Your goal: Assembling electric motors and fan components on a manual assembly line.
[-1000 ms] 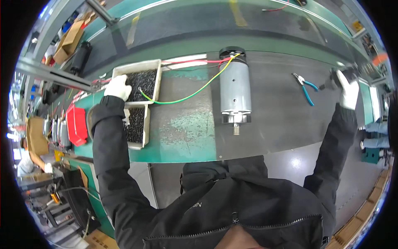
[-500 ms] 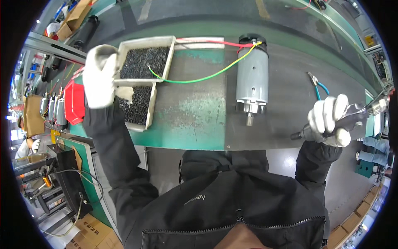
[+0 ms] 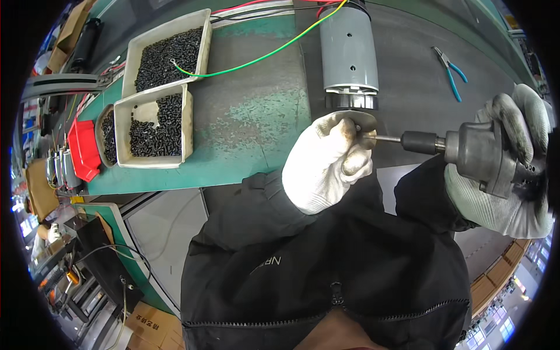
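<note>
Left hand (image 3: 329,163) moved to driver (image 3: 478,153) — grasp obscured; motor (image 3: 350,49) cropped (top).

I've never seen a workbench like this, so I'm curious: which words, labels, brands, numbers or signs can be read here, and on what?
Black jacket: pale lettering on the chest, which I won't copy out.
Cardboard box, lower left: dark printed characters, also not copied.
Electric motor, power driver, blue-handled pliers: no text I can make out.
Background: any writing is too small or blurred to read.
</note>
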Tool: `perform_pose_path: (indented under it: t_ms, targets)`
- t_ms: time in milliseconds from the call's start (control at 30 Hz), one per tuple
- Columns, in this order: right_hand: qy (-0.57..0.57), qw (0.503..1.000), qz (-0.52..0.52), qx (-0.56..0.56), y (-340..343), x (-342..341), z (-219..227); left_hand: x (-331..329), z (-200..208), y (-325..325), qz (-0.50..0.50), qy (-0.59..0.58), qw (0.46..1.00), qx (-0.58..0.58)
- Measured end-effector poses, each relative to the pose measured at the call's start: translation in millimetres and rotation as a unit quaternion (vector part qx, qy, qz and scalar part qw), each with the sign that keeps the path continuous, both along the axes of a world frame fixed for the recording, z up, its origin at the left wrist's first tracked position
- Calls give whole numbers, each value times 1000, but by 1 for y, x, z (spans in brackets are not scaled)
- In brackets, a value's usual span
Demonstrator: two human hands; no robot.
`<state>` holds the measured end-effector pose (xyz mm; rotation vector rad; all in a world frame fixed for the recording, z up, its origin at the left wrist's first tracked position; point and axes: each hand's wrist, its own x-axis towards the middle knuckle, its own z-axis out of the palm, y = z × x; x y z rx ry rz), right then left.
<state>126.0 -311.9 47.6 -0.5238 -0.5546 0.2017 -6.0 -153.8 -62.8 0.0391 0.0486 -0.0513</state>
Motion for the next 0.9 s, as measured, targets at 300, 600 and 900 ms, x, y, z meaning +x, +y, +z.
perform_pose_path:
  t_ms: [300,600,900]
  targets:
    - [2,1000,-1,-3,-4,-2,-4,-2,-10,-6,38,-2,997,67]
    - [15,1000,-6,-20,-9,0,-14,-7,4,-6,42,65,913,401]
    - [15,1000,-6,-22,-15,6,-14,-5,-11,-18,7,115,927,356]
